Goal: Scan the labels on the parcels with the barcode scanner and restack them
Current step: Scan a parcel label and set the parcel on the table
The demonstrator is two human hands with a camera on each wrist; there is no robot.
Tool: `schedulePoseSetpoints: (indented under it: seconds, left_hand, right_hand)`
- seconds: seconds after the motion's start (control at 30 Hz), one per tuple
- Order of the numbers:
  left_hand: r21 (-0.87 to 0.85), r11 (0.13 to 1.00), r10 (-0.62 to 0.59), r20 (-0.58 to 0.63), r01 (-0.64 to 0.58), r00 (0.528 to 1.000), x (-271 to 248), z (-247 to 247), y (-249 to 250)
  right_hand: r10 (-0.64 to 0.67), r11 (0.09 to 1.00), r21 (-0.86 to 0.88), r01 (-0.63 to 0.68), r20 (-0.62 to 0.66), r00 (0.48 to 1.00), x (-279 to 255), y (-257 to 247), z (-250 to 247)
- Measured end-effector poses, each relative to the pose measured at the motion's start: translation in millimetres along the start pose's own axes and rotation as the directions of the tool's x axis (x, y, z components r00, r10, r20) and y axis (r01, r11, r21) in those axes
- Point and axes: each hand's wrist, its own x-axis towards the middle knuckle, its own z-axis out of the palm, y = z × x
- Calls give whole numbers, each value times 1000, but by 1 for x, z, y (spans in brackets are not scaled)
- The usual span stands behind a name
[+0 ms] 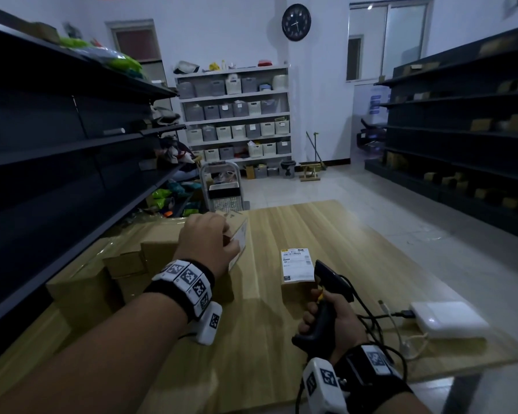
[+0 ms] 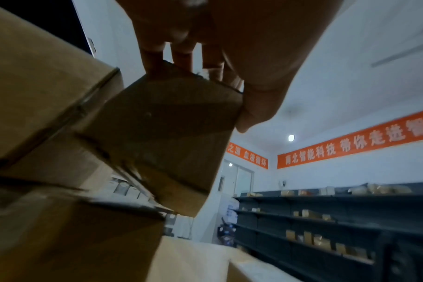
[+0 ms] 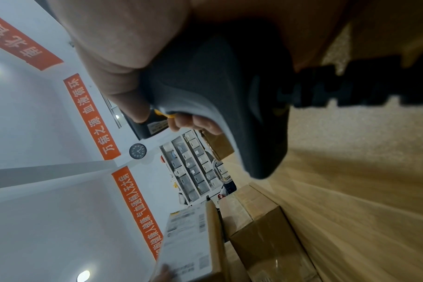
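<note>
My left hand [image 1: 226,238] grips a cardboard parcel [image 1: 237,225] from above, over the right edge of a pile of brown parcels [image 1: 126,264]. Its white label [image 1: 240,234] faces right. In the left wrist view the fingers [image 2: 155,57] and thumb [image 2: 256,99] clamp this parcel [image 2: 167,126], which is tilted above the other parcels [image 2: 48,80]. A small parcel with a white label [image 1: 298,265] on top lies alone mid-table. Just behind it, my right hand [image 1: 320,307] holds the black barcode scanner [image 1: 331,282] by its handle, its head toward that label. The right wrist view shows the scanner [image 3: 217,91] close up.
The wooden table [image 1: 326,228] carries a white device [image 1: 449,319] with cables at the right front. Dark shelf racks [image 1: 57,150] flank the left side and the right wall. A folded trolley [image 1: 222,186] stands behind the table's far left corner.
</note>
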Motion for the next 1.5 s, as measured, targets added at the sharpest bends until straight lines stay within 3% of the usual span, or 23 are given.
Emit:
schedulePoseSetpoints:
  seconds: [0.13, 0.2, 0.3, 0.43, 0.6, 0.67, 0.7, 0.8, 0.93, 1.07, 1.17, 1.3, 1.5]
  left_hand:
    - [-353, 935, -74, -123, 27, 990, -31, -7, 13]
    - [-590, 803, -181, -97, 90, 979, -55, -4, 20]
    - [-840, 513, -289, 27, 179, 957, -88, 17, 28]
    - [-898, 327, -322, 187, 294, 928, -115, 50, 27]
    - [-847, 253, -286, 397, 468, 872, -120, 63, 8]
    - [-856, 128, -268, 457, 501, 848, -122, 65, 3]
    - [-859, 104, -270, 461, 501, 846, -123, 66, 2]
    - [-865, 162, -292, 417, 474, 861, -123, 71, 2]
    - [-859, 118, -293, 449, 498, 844, -116, 90, 3]
    - [-836, -34, -284, 534, 548, 796, -112, 114, -2]
    - [-831, -162, -236, 556, 532, 797, -113, 124, -8]
    - [-838, -155, -168, 544, 523, 822, -113, 127, -11]
    - [-839, -102, -185, 544, 535, 818, -114, 124, -11]
  right_hand:
    - [-17, 1000, -8, 17, 23, 1000, -2, 0, 0]
    - [-3, 1000, -29, 4, 43, 999, -7, -1, 4]
    - [49, 999, -2, -49, 78, 996, -9, -2, 6]
    - [71, 997, -25, -68, 161, 984, -9, -3, 3]
    - [33, 999, 17, -36, 139, 990, -16, -3, 9]
    - [19, 1000, -10, -18, 121, 992, -12, -1, 6]
    - [13, 999, -35, -9, 112, 994, -11, 1, 5]
    - [-16, 997, -72, 25, 120, 993, -12, 1, 6]
    - [22, 992, -125, -3, 151, 988, -13, 0, 6]
    - [59, 991, -125, -38, 173, 983, -14, -1, 8]
    - [51, 991, -130, -29, 169, 984, -14, 0, 9]
    - [25, 986, -168, 3, 161, 987, -18, 2, 7]
    - [-41, 940, -338, 53, 42, 998, -31, 0, 17]
